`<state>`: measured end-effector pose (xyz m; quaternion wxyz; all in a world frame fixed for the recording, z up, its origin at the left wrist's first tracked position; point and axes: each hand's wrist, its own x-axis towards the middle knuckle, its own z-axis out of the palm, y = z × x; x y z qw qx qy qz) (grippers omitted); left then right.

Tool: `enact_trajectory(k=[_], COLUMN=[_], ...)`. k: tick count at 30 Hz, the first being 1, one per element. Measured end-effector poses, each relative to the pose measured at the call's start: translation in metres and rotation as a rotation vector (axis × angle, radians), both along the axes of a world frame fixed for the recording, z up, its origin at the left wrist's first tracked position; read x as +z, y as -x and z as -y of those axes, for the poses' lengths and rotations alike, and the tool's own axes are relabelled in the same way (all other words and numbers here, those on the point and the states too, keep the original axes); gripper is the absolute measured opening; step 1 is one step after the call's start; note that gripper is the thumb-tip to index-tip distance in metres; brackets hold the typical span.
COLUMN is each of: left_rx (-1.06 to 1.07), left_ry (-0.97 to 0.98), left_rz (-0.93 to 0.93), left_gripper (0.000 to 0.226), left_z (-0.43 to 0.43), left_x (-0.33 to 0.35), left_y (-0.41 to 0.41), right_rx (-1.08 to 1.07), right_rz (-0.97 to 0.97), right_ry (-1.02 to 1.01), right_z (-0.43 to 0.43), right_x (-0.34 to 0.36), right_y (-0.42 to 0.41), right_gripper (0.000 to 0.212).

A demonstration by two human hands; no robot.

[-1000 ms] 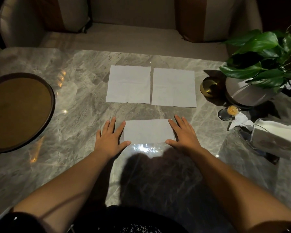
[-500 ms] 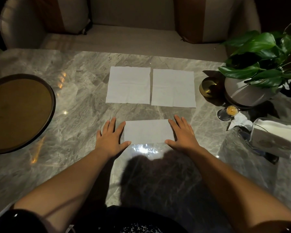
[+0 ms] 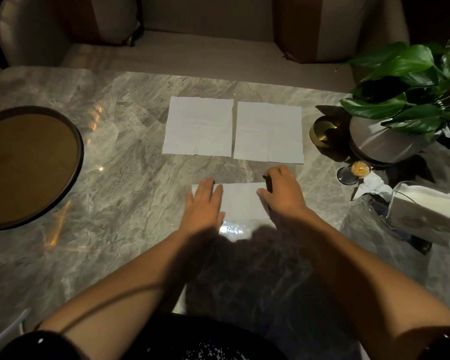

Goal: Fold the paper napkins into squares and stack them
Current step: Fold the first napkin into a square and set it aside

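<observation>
My left hand [image 3: 204, 203] lies flat, fingers spread, on the left end of a half-folded napkin [image 3: 240, 201] near the front of the marble bench [image 3: 120, 198]. My right hand [image 3: 282, 194] pinches the napkin's right edge. Two unfolded napkins [image 3: 199, 126] [image 3: 269, 132] lie side by side just beyond, between a round tray [image 3: 29, 165] and a potted plant [image 3: 398, 105].

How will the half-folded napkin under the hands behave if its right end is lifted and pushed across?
The half-folded napkin looks thin and creased like the two unfolded ones, so it will probably flop rather than hold shape. It likely weighs almost nothing and may slide on the glossy marble table; the left hand lying flat on it should anchor it while the right hand lifts.
</observation>
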<state>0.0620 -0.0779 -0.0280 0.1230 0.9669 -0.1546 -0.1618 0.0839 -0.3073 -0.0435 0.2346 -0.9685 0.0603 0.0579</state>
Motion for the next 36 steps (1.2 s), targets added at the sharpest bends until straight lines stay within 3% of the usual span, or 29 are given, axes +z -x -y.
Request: enact_trajectory(k=[4, 8, 13, 15, 18, 22, 30, 36], left_rx=[-0.046, -0.106, -0.148, -0.155, -0.138, -0.118, -0.112, -0.108], left_ry=[-0.001, -0.071, -0.065, -0.063, -0.050, -0.040, -0.068, -0.070], left_rz=[-0.096, -0.097, -0.051, -0.046, -0.062, -0.116, -0.117, -0.102], left_gripper=[0.067, 0.069, 0.071, 0.070, 0.069, 0.065, 0.065, 0.066], left_z=[0.016, 0.013, 0.011, 0.010, 0.012, 0.018, 0.027, 0.011], left_x=[-0.008, -0.015, -0.018, -0.019, -0.021, -0.022, -0.020, -0.025], left_y=[0.002, 0.001, 0.001, 0.000, -0.005, -0.020, -0.031, -0.034], right_rx=[0.061, 0.110, 0.106, -0.084, -0.479, -0.685, -0.700, -0.733], right_rz=[-0.032, -0.072, -0.232, -0.250, -0.236, -0.335, -0.160, -0.182], right_ry=[0.117, 0.197, 0.069, -0.150, -0.659, -1.119, -0.728, -0.671], right_z=[-0.010, -0.013, -0.018, -0.019, -0.011, 0.005, -0.015, -0.015], right_x=[-0.004, -0.007, -0.004, -0.002, 0.005, 0.007, -0.017, -0.016], right_y=[-0.011, -0.016, -0.019, -0.017, -0.013, 0.003, 0.014, 0.009], right_gripper=[0.045, 0.036, 0.016, 0.017, 0.022, 0.035, 0.033, 0.027])
